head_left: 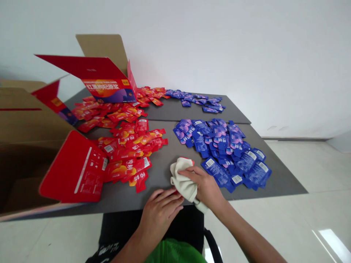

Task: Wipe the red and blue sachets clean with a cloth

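My right hand (207, 186) is closed on a folded cream cloth (184, 179) at the front of the grey table. Under the cloth lies a red pouch (190, 159); only a sliver of it shows at the far side. My left hand (161, 210) rests at the table edge, fingers stretched out flat, with the fingertips touching the near side of the cloth. To the left are spread red pouches (128, 166). A heap of blue pouches (219, 142) lies to the right of the cloth.
An open red carton (109, 89) stands at the back left. Nearer, a large opened carton (30, 135) has a red flap (82, 171) reaching over the table (164, 168). More blue pouches (192, 98) lie along the back. A white wall (233, 47) rises behind.
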`<move>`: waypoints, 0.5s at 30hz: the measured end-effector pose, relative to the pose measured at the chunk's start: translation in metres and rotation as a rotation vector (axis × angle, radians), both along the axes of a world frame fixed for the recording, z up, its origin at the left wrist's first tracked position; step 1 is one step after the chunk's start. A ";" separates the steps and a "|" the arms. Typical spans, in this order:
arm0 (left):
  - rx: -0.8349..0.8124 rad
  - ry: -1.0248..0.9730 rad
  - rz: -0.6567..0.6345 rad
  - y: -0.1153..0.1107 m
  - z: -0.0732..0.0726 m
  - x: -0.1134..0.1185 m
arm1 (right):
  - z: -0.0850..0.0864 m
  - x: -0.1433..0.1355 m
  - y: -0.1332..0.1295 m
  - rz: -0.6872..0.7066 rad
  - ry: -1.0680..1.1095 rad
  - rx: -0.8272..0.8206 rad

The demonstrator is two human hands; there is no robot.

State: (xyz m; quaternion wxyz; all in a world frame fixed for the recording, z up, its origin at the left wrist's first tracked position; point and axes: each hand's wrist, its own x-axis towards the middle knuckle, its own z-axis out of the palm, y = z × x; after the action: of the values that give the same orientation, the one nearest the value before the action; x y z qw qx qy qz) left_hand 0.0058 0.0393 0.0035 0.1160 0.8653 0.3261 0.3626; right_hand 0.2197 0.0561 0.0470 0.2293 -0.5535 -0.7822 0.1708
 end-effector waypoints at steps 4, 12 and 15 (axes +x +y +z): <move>0.002 -0.020 0.009 -0.001 -0.001 0.001 | 0.010 0.010 0.045 -0.102 -0.110 0.039; -0.013 -0.050 0.022 -0.002 -0.003 0.001 | 0.031 -0.001 -0.008 -0.017 0.069 0.148; -0.021 -0.028 0.012 -0.002 -0.003 0.001 | 0.017 -0.009 -0.027 0.066 -0.003 0.014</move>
State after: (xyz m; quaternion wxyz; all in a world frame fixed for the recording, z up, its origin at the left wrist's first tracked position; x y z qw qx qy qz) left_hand 0.0063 0.0375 0.0007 0.1276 0.8568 0.3334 0.3720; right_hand 0.2108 0.0290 0.0642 0.2265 -0.5262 -0.8015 0.1719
